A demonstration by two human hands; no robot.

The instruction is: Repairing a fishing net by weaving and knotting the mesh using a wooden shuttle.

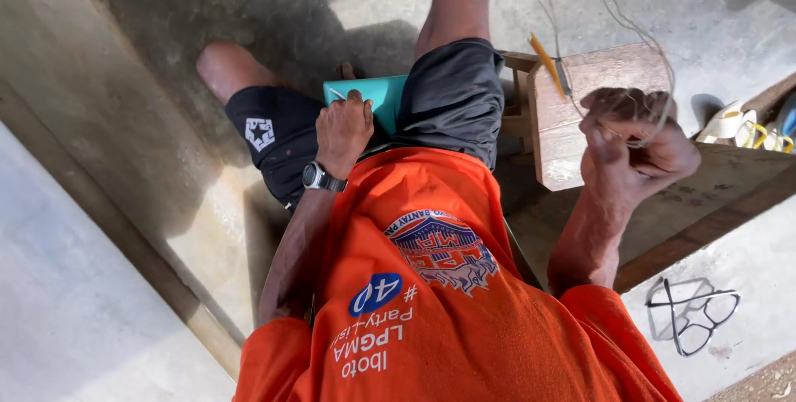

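head view: seated, looking down
right hand (634,141): fisted on thin wire (618,16); wire runs up and away
left hand (342,128): pressing teal pad (377,94) on lap; well apart from wire

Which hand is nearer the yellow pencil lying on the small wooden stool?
The right hand, closed on thin looped wire just beside the yellow pencil on the small wooden stool. The left hand rests farther away on the teal flat item between the thighs.
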